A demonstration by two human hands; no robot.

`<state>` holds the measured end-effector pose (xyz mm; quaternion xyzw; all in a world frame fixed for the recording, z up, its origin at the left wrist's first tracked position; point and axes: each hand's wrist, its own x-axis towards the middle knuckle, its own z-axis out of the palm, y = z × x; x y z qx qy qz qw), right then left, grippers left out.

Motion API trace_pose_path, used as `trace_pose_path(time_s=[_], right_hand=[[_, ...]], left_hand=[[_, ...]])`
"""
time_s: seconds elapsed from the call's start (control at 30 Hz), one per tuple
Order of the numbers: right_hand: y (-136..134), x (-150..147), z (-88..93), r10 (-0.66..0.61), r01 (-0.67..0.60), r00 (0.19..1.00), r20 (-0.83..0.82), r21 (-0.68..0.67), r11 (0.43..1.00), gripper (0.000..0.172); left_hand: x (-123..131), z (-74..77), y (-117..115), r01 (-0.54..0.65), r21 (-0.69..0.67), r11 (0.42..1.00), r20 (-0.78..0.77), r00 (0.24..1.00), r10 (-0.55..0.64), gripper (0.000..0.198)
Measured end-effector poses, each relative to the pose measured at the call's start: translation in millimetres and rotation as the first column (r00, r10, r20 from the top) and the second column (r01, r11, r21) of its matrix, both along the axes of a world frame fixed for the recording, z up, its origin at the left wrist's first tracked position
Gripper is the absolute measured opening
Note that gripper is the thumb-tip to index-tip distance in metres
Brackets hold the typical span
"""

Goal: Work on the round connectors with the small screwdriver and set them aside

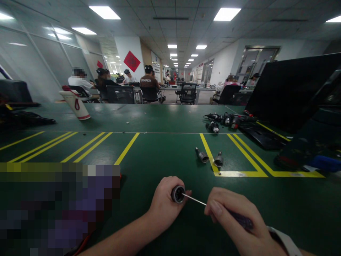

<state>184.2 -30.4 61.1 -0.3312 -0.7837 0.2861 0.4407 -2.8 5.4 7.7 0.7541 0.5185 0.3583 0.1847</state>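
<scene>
Screwdriver in hand, you are angling its thin metal shaft into the open mouth of a dark, round, hollow part, which your left hand is holding over the near middle of the green table. Your left fingers are wrapping snugly around it; your right hand is keeping its fingers closed on the handle (how deep the tip is reaching, I cannot tell), and a pale band is circling that wrist.

Just beyond your hands, one bell-shaped metal part is lying left of a strip of yellow tape, while a second metal bell is resting right of it. Farther back, black and metal pieces are crowding together beside a large dark screen, which is blocking your view on the right. A white cup with red trim is standing at the back left. Nearer, a pixelated patch is covering the table's left corner. Past the table, people are sitting at other desks.
</scene>
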Motion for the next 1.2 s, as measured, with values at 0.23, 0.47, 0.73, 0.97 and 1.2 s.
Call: trace_pose_path(time_s=[0.23,0.47,0.73,0.97,1.2], right_hand=[[0.3,-5.0,6.9,0.055,-0.062,0.989,0.138,0.045,0.997,0.025],[5.0,0.3,10.1,0.014,-0.009,0.984,0.176,-0.03,1.0,0.032],[6.6,1.1,4.9,-0.039,0.047,0.993,0.112,-0.069,0.997,0.031],[6.9,0.7,1.4,-0.016,0.032,0.993,0.115,-0.133,0.991,0.031],[14.4,0.0,-1.7,-0.055,0.065,0.998,0.038,-0.351,0.934,0.039]], left_hand=[[1.9,-0.7,-3.0,0.096,-0.142,0.985,0.114,0.99,-0.08,0.017],[2.6,5.3,-0.9,0.21,-0.089,0.974,0.132,0.971,-0.197,0.019],[0.4,3.7,2.5,0.256,-0.147,0.955,0.145,0.961,-0.235,0.012],[1.2,6.2,-0.6,0.264,-0.09,0.96,0.029,0.964,-0.263,0.011],[0.9,7.0,-0.5,0.277,-0.092,0.957,0.0,0.961,-0.278,0.01]])
